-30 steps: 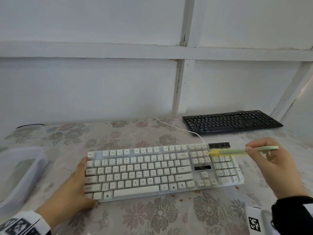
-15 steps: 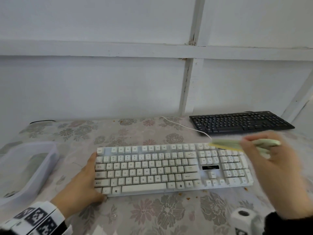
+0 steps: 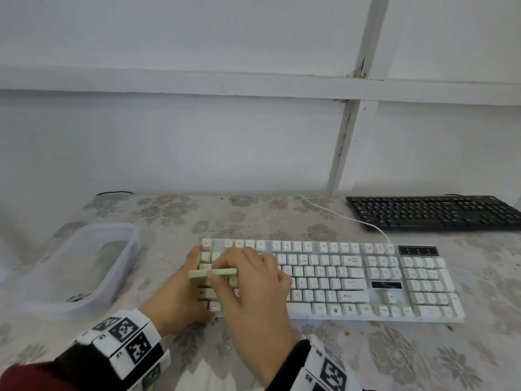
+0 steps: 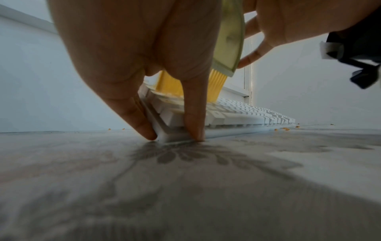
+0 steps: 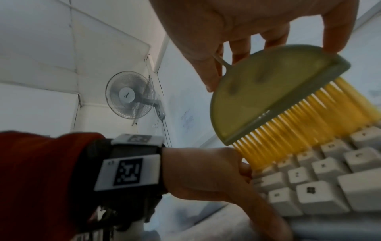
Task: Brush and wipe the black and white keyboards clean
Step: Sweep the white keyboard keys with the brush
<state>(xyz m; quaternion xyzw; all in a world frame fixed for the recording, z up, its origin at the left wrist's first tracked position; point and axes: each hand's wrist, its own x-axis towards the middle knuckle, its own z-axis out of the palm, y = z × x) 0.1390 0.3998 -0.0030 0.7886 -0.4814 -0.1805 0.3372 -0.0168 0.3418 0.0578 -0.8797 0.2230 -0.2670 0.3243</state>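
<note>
The white keyboard (image 3: pixel 338 280) lies across the floral table, with the black keyboard (image 3: pixel 434 213) at the far right by the wall. My left hand (image 3: pixel 180 294) grips the white keyboard's left end, thumb and finger pressed at its near corner (image 4: pixel 164 135). My right hand (image 3: pixel 225 266) pinches a pale green brush (image 3: pixel 213 273) over the left-hand keys. Its yellow bristles (image 5: pixel 299 124) touch the keycaps (image 5: pixel 329 187). The right hand hides several keys beneath it.
A clear plastic tub (image 3: pixel 132 249) stands left of the white keyboard. Orange crumbs (image 3: pixel 348 333) dot the cloth along the keyboard's front edge. A white cable (image 3: pixel 338 217) runs back towards the wall. A wall fan (image 5: pixel 129 94) hangs behind.
My right hand has carried the brush from the keyboard's right end, above the number pad, across to its left end. The left hand stays on the left edge.
</note>
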